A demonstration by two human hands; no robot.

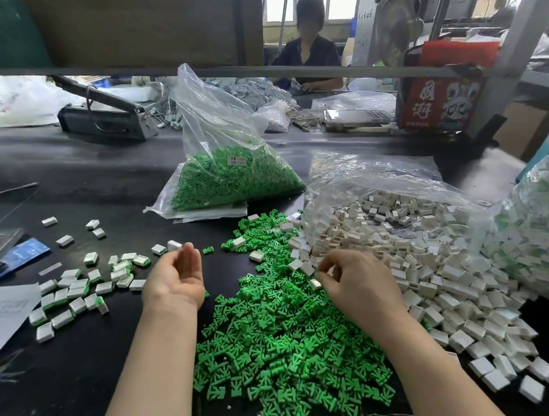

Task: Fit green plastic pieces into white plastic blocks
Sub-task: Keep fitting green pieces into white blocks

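Workshop bench, black surface (70,189), windows at the back; a second person (308,59) is seated on the far side. A loose heap of green plastic pieces (275,337) is spread on the surface directly ahead, between the two forearms. To its right, white plastic blocks (434,278) spill out of an open clear bag (378,181) and reach the near right edge. Behind the heap a second clear bag of green pieces (232,178) stands upright, a small label on its front. Assembled blocks with green showing (77,293) are scattered to the left, well apart from the heap, some beside a sheet of paper (1,318). The left hand (177,276) is held palm up above the surface, fingers relaxed, nothing gripped; one white block (174,245) lies just beyond its fingertips. The right hand (353,280) is over the boundary of the two piles, fingers curled, a single white block (315,283) pinched at thumb and fingertip. A red printed carton (437,99) is seen at far right, a grey machine (104,119) at far left.
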